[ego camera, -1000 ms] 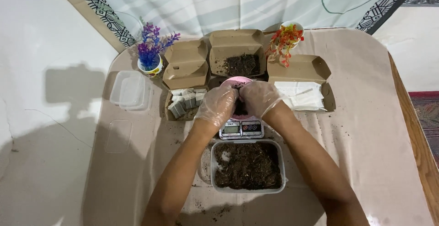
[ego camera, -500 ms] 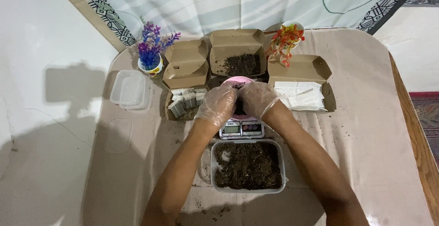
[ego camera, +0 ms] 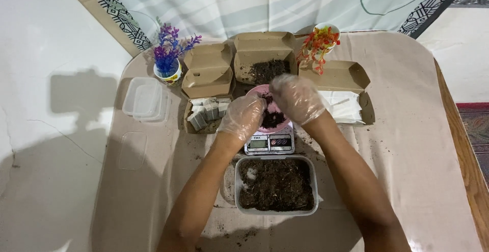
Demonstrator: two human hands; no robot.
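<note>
Both my hands wear clear plastic gloves. My left hand [ego camera: 240, 117] rests on the left rim of a pink bowl [ego camera: 277, 124] of dark soil that sits on a small digital scale [ego camera: 269, 142]. My right hand [ego camera: 296, 98] hovers just above the bowl, blurred, fingers curled over the soil; whether it holds soil I cannot tell. A clear plastic tub of soil [ego camera: 276, 184] stands in front of the scale, between my forearms.
Three open cardboard boxes stand behind: one with small grey packets [ego camera: 205, 112], one with soil [ego camera: 267, 71], one with white paper [ego camera: 346, 104]. A purple plant pot [ego camera: 167, 63], an orange plant pot [ego camera: 320, 40], an empty clear container [ego camera: 145, 99] and its lid [ego camera: 132, 150] lie around.
My right hand has lifted up and away from the bowl, showing the soil inside. My left hand has stayed at the bowl's left rim.
</note>
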